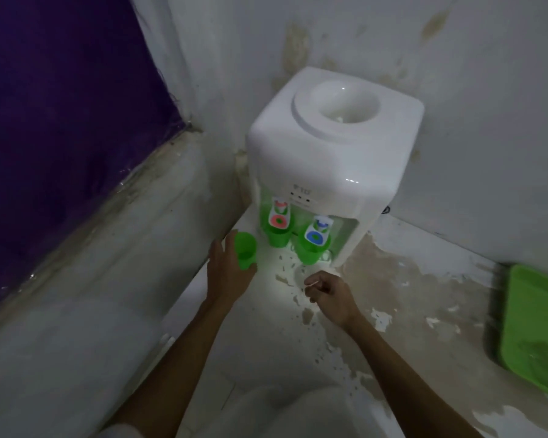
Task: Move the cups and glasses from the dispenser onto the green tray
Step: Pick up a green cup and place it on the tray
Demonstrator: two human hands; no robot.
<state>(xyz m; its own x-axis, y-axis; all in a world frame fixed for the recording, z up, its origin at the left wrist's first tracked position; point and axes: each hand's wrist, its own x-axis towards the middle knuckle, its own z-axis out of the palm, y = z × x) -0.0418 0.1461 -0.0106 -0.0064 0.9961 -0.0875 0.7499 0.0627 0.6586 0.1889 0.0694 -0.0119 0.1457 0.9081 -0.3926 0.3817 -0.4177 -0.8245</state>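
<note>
A white water dispenser (332, 147) stands in the corner. Under its red tap sits one green cup (278, 236), and under its blue tap another green cup (310, 251). My left hand (230, 273) is shut on a third green cup (246, 249), held just left of the dispenser's front. My right hand (331, 294) hovers in front of the dispenser, fingers loosely curled with nothing in them. The green tray (533, 330) lies at the right edge of the view, partly cut off.
The dispenser and tray rest on a stained white counter (393, 295) with peeling patches. White walls close in behind and to the right. A purple panel (60, 121) and a sloping white ledge lie to the left.
</note>
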